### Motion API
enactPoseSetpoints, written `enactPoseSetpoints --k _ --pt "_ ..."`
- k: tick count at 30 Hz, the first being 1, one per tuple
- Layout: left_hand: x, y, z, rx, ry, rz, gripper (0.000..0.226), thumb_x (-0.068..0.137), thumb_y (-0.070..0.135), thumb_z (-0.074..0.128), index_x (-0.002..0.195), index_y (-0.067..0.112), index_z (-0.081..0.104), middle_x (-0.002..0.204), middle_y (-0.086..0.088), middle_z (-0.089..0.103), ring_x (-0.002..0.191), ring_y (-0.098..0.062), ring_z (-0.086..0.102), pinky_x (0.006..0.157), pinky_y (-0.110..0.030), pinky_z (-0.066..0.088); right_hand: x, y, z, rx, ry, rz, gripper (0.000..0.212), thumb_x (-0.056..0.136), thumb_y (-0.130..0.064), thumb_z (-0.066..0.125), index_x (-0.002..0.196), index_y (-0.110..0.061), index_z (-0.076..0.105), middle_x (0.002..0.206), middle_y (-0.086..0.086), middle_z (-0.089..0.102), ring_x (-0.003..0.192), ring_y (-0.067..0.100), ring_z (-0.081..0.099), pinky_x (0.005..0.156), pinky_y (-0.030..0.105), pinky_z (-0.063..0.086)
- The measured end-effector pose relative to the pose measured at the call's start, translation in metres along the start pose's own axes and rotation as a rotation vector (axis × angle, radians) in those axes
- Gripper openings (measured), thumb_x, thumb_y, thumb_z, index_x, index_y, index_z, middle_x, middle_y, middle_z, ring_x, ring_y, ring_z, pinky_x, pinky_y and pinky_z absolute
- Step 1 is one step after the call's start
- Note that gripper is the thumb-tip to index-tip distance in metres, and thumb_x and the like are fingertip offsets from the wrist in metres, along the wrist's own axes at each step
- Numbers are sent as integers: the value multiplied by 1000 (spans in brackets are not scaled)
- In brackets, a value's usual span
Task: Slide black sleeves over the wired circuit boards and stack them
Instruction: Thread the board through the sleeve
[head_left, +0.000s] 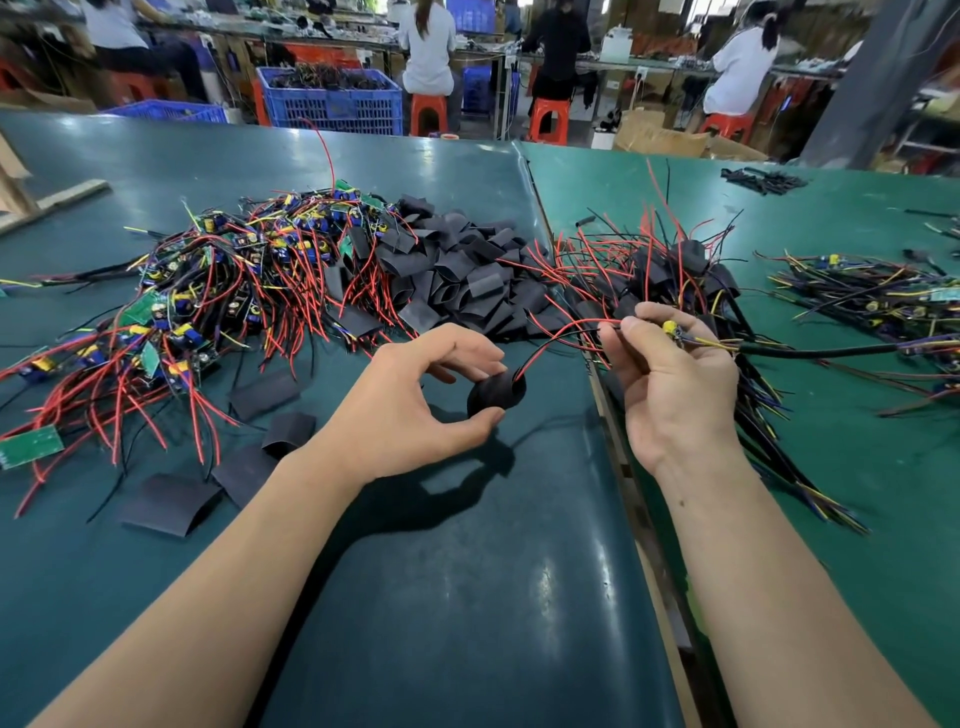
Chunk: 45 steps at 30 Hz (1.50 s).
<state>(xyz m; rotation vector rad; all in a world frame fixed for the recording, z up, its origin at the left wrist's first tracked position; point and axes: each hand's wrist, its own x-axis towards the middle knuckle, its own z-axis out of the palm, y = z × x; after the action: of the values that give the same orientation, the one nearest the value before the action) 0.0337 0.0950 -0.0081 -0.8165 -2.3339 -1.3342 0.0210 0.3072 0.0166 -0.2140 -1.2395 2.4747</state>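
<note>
Left hand pinches a short black flattened tubular sleeve between thumb and fingertips, above the dark green mat-covered bench, near its middle. The sleeve's open mouth faces up and to the right, its long axis running toward the right hand.

Right hand grips, fingers curled, a wired circuit board with a yellow component. Most of the board is hidden behind the fingers. Its thin red and black lead wires arc leftward and enter the sleeve mouth; the yellow and black leads trail off to the right.

Judgement: threading is under way, with the leads in and the board body not yet inside. The board lies up and right of the sleeve, so the next move calls for bringing the two together along that axis.

Unsleeved boards form a heap toward the far left; loose sleeves lie at far centre; the finished stack sits just beyond the right hand.
</note>
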Motion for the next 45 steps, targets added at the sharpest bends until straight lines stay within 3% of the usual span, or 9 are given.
enactPoseSetpoints --k 4,8,15,18,21,26,32,35,45 --pt "0 0 0 30 7 -3 37 74 15 78 108 19 65 100 14 72 96 -8 69 85 -36 53 -1 -1 0 -21 -35 -18 21 86 15 61 82 -5 61 77 10 61 65 21 67 67 23 59" --pt "1 -4 2 86 88 -32 30 77 15 81 102 21 66 97 17 69 89 -10 68 84 -39 53 -7 2 1 -141 -221 -12 18 86 13 62 83 -4 63 72 6 62 68 19 66 69 24 58" --pt "2 -1 1 137 101 -11 33 77 18 81 106 20 66 102 16 68 93 -9 66 85 -42 52 -17 13 5 -346 -500 56 12 89 -12 60 94 -13 71 78 4 63 77 16 64 74 26 56" --pt "2 4 1 131 125 16 33 76 20 80 106 20 67 100 14 69 95 -9 66 85 -40 52 -16 12 2 -458 -509 -47 21 88 -3 63 100 -17 72 75 0 59 72 10 57 67 22 54" --pt "1 7 3 154 141 50 31 76 17 80 105 19 69 99 11 70 94 -10 65 84 -37 50 -17 10 2 -429 -470 -67 31 84 6 69 104 -17 64 76 -5 67 68 10 62 59 21 52" --pt "2 12 5 232 184 132 33 76 17 81 107 13 70 104 5 71 97 -15 64 87 -32 49 -19 6 4 -335 -456 -23 37 64 -10 85 91 -15 61 74 0 71 55 11 57 51 22 47" --pt "4 12 9 298 298 241 19 76 12 80 94 6 74 108 -2 72 95 -25 64 88 -43 50 -20 2 6 -97 -536 244 33 68 -10 72 100 -8 66 80 3 70 71 13 68 68 22 57" --pt "4 13 8 285 311 248 19 76 12 81 92 7 74 108 -1 72 96 -22 65 88 -47 49 -21 0 7 -73 -507 240 26 74 -10 67 100 -7 68 80 7 70 69 15 68 67 23 57" --pt "2 16 11 250 293 233 17 78 10 80 92 6 73 112 -3 71 101 -20 68 89 -46 51 -21 1 8 -142 -438 225 26 66 -10 73 91 -9 71 71 1 67 60 14 63 61 23 55"
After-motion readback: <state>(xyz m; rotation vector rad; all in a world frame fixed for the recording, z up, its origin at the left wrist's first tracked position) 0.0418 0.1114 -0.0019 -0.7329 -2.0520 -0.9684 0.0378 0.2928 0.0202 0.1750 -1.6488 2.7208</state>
